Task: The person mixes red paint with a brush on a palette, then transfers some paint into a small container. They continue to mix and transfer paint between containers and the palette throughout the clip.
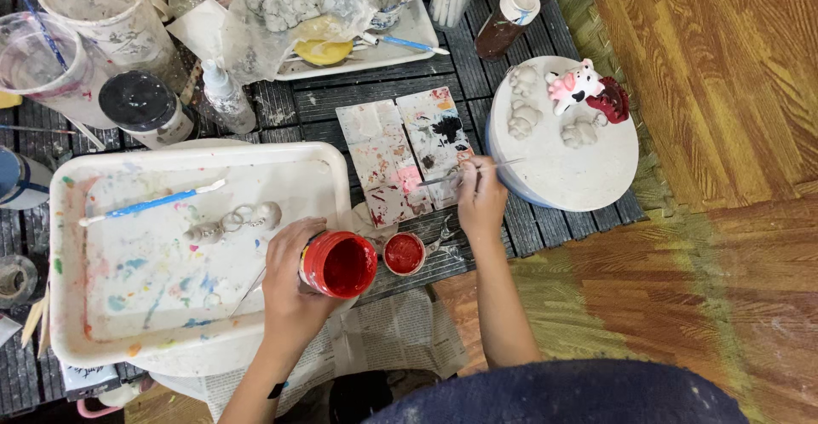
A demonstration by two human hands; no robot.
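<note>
The left hand grips an open jar of red paint tilted for access, while the right hand pinches a thin brush over the paint-smeared palette tiles.

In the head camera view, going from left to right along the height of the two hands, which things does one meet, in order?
White tray → left hand → open jar of red paint → red lid → right hand with a thin tool → round white board.
</note>
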